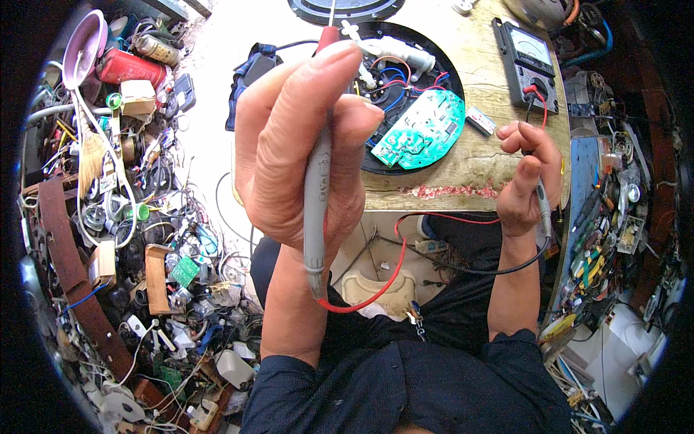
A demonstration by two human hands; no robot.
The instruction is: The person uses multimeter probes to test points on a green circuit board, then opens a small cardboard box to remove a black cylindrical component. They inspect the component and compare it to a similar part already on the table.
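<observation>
My left hand (pixel 278 145) is raised close to the camera, its fingers closed round a grey test probe (pixel 315 210) with a red collar and a metal tip pointing up. A red lead runs from its lower end. Over the table's right front corner, my right hand (pixel 535 177) is curled round a second grey probe (pixel 543 206) with a black lead; its tip is not visible. Beyond the left hand lies a round black housing (pixel 455 79) with a green circuit board (pixel 426 130), coloured wires and a white plastic part (pixel 405 54). An analog multimeter (pixel 531 65) stands at the far right.
A small rectangular part (pixel 480 121) lies on the wooden table (pixel 473 159) beside the circuit board. Red crumbs (pixel 455 192) line the front edge. Heaped electronic scrap (pixel 195 318) fills the left; tools and parts (pixel 596 246) crowd the right. A cream stool (pixel 379 289) shows below.
</observation>
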